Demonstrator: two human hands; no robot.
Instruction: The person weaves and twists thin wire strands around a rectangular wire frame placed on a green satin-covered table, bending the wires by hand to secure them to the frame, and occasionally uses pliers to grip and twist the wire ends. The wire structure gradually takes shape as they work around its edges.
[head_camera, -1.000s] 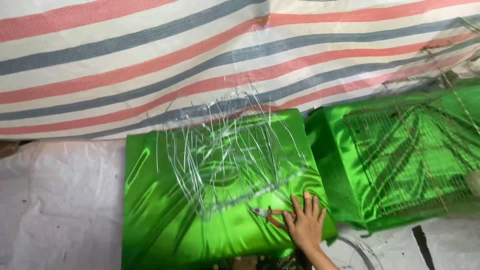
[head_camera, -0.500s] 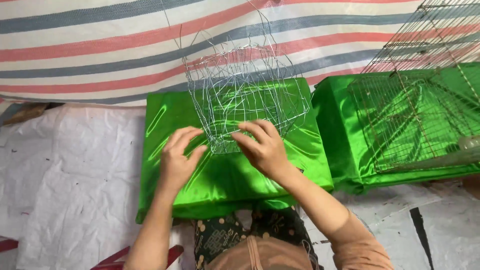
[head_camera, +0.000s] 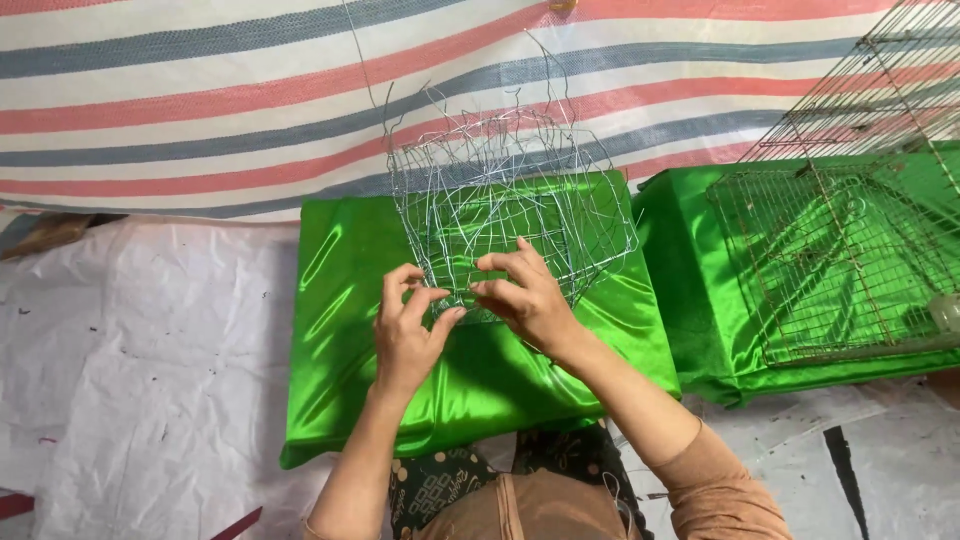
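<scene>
A half-woven basket of thin silver wire (head_camera: 505, 205) stands upright on a block covered in shiny green cloth (head_camera: 345, 330), with loose wire ends sticking up from its rim. My left hand (head_camera: 408, 330) pinches wires at the basket's near lower edge. My right hand (head_camera: 522, 292) grips the same edge just to the right, fingers curled over the mesh. Both hands nearly touch each other.
A second green-covered block (head_camera: 690, 300) lies to the right with a rusty wire cage (head_camera: 850, 240) on it. A red, white and grey striped tarp (head_camera: 200, 110) hangs behind. White plastic sheeting (head_camera: 130, 380) covers the floor at the left.
One second ago the wire lay flat and only my right hand rested on the green cloth. Since then both hands have taken hold of the wire basket and raised it upright.
</scene>
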